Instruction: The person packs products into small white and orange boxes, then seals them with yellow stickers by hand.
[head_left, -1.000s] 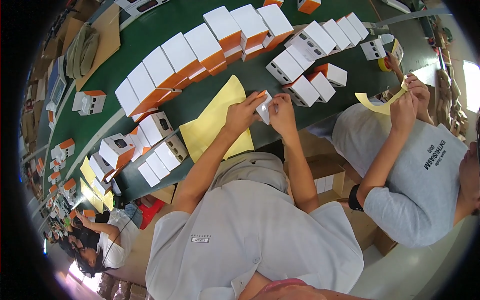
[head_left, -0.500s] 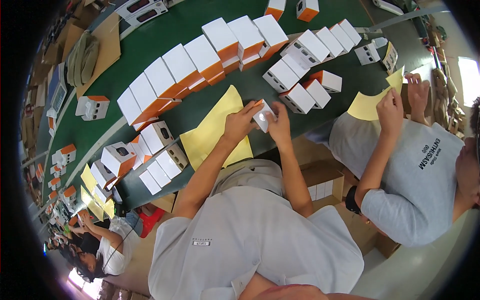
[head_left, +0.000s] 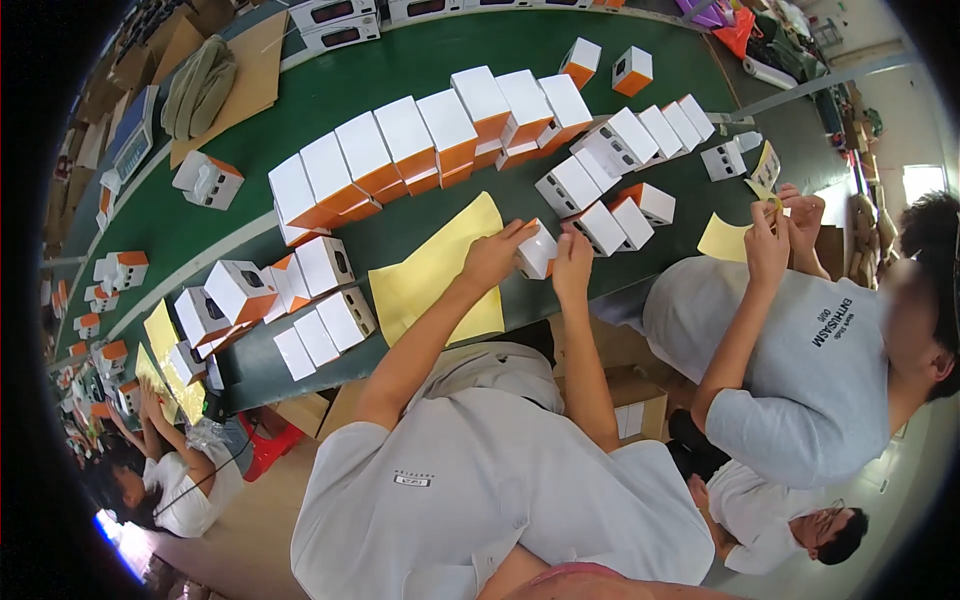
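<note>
My left hand [head_left: 492,258] grips a small white box [head_left: 537,252] with an orange side, its fingers along the box's left and upper edge. Just right of that box is my right hand [head_left: 573,264], its fingers drawn together; whether anything small is between them is too fine to make out. Under my left forearm lies a yellow sheet [head_left: 425,285] on the dark green table. Beyond both hands runs a curved row of white and orange boxes [head_left: 400,140], stacked side by side.
More boxes stand at the right [head_left: 600,228] and left [head_left: 240,290]. A co-worker [head_left: 790,350] on the right handles a yellow sheet [head_left: 722,238]. Another person [head_left: 195,480] works at the far left. An open carton [head_left: 640,405] sits below the table edge.
My right hand has come off the box and moved slightly right. The box has turned in my left hand. At the right, the co-worker's hands have drawn together; another person shows behind them.
</note>
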